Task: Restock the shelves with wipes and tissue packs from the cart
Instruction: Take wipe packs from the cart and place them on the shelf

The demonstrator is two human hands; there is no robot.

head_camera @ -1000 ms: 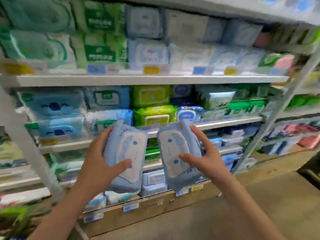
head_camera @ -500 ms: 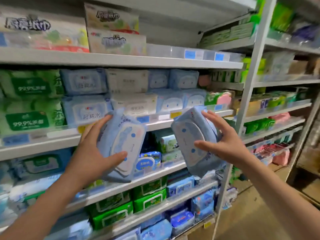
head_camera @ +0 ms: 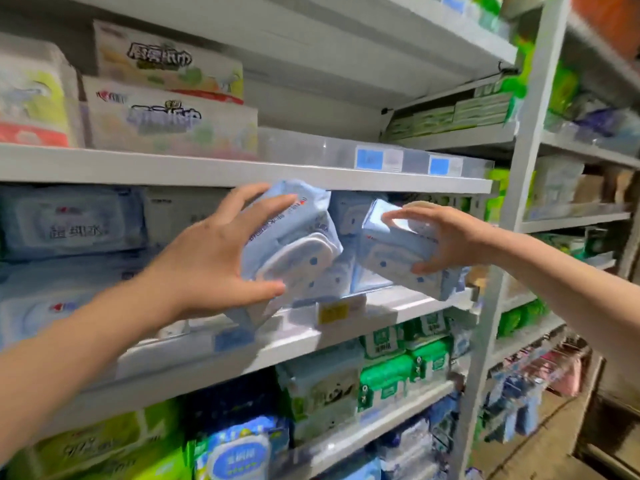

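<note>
Your left hand [head_camera: 207, 268] clamps a pale blue wipes pack [head_camera: 298, 244], fingers curled over its top edge and thumb hooked under its bottom edge. The pack is tilted, its white lid facing you, and it sits over the front edge of the middle shelf [head_camera: 304, 341], just under the upper shelf [head_camera: 173, 168]. Your right hand [head_camera: 446, 237] grips a second blue pack [head_camera: 398, 251] the same way, fingers across the top and thumb below. That one is tilted too, near the right end of the same shelf, beside the grey upright post [head_camera: 519, 202]. The two packs are close together; whether they touch is unclear. A yellow price tag [head_camera: 333, 311] hangs on the shelf's front edge below them. Blue stocked packs [head_camera: 69, 220] fill the shelf's left end. Tissue boxes [head_camera: 166, 116] stand on the upper shelf, and green packs [head_camera: 384, 379] line the shelf beneath.
</note>
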